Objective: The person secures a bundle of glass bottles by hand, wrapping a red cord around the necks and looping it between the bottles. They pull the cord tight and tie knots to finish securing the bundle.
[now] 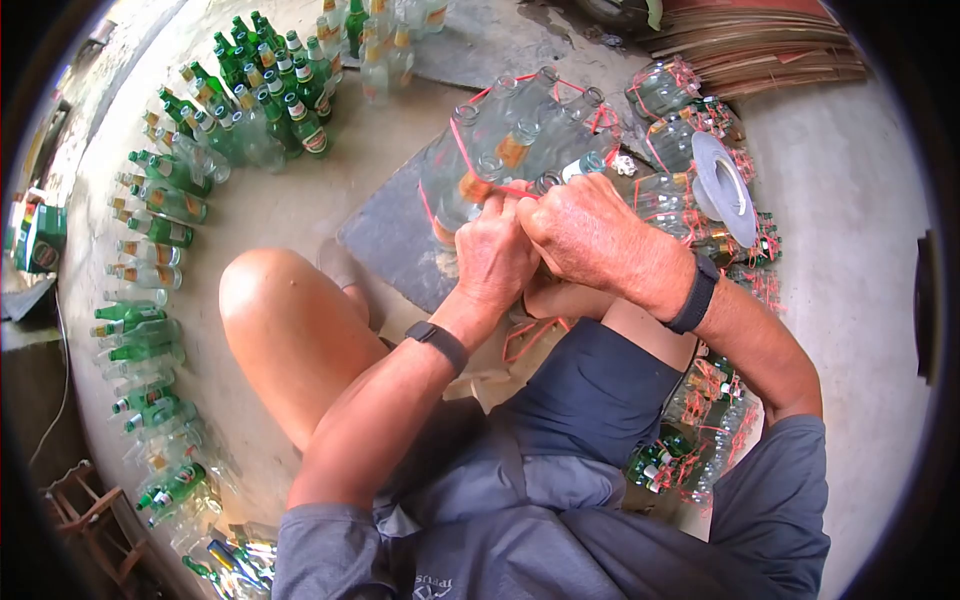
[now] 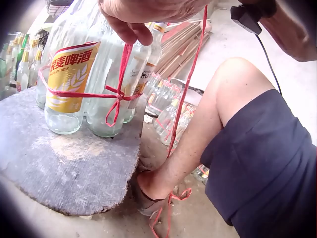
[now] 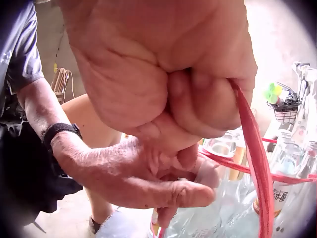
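Observation:
A bundle of clear glass bottles (image 1: 510,135) stands on a grey board (image 2: 74,173), with red plastic twine (image 2: 94,94) wrapped round it. Near the bottles' lower part, in the left wrist view, the twine is tied in a knot with a loop. My left hand (image 1: 495,250) is at the near top of the bundle and pinches the twine rising from that knot. Close against it, my right hand (image 3: 158,64) curls tightly round a twisted red strand, which hangs down from the fist in the right wrist view. Beside the hands, twine also crosses the bottle necks.
Green and clear bottles (image 1: 265,90) stand in rows along the left and back. Tied bundles (image 1: 665,90) line the right side, with a grey hat (image 1: 722,188) on them. Wooden strips (image 1: 760,45) lie at the back right. Loose twine (image 2: 178,196) trails near my foot.

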{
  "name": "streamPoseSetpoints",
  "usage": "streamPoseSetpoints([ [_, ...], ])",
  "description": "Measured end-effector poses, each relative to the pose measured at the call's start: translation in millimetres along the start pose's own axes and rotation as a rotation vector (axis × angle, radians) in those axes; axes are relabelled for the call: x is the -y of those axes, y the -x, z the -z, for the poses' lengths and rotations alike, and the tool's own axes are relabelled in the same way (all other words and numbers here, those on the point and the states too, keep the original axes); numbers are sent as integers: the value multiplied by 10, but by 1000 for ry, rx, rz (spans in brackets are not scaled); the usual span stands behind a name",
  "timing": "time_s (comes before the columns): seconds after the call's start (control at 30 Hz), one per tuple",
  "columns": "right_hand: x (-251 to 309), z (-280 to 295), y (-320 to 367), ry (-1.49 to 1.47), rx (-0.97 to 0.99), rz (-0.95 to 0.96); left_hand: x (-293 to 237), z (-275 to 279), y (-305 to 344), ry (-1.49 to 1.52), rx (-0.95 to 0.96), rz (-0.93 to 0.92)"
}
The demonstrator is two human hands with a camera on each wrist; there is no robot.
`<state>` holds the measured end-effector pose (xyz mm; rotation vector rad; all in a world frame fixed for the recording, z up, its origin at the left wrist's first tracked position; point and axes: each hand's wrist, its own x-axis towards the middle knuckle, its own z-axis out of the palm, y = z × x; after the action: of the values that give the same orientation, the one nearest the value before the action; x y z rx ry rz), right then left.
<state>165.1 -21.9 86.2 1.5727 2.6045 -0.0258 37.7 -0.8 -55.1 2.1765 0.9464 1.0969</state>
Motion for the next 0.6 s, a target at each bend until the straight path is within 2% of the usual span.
streamPoseSetpoints([
  [0.13,-143,164,-143,-26,104,83,3,-10,5,45,-31,35],
  [0.23,-210,212,-230,-5,97,135,0,-7,-2,65,-36,38],
  [0.27,-233,254,-272,-12,166,116,-10,-12,-1,72,-37,61],
  [0.6,-310,290,-341,-124,151,111,10,-49,-9,87,-35,72],
])
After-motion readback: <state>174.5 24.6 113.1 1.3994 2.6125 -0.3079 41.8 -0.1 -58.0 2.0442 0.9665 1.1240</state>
